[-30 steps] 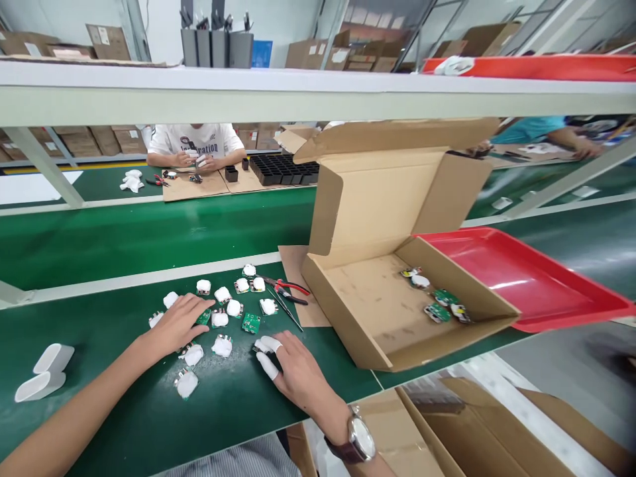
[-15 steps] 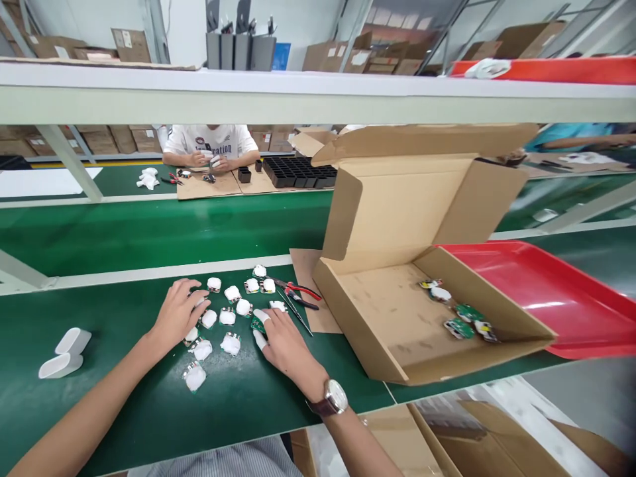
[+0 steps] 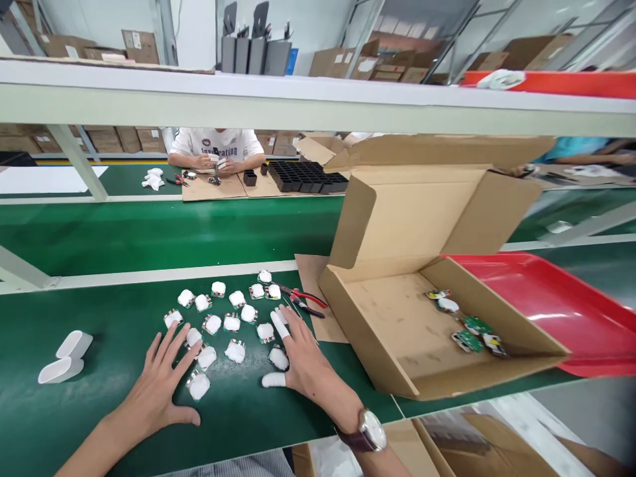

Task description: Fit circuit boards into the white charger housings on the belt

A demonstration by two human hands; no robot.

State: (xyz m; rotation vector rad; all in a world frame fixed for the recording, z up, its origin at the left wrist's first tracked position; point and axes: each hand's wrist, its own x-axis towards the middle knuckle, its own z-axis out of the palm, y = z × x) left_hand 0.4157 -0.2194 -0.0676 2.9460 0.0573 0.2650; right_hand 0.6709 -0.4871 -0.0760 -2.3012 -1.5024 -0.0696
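Several small circuit boards with white pads (image 3: 231, 322) lie spread over the green bench. At the left of this group, my left hand (image 3: 161, 381) has its fingers spread, the fingertips close to a board (image 3: 193, 336) and partly over it. My right hand (image 3: 303, 354), with white finger covers on thumb and index finger, is spread beside another white-padded board (image 3: 279, 358). That board lies between thumb and index finger; whether they touch it I cannot tell. Red-and-black pliers (image 3: 305, 298) lie beyond my right hand, next to tweezers (image 3: 301, 306) that are partly hidden.
An open cardboard box (image 3: 368, 331) with several boards inside stands to the right, beside a red tray (image 3: 536, 291). Two white oval cups (image 3: 67, 358) lie at the left. Across the bench, a person works near a black grid tray (image 3: 303, 177). A shelf beam (image 3: 248, 103) spans above.
Both hands have drawn back toward me and spread wider. Boards that were under my hands now show, and the view has shifted slightly.
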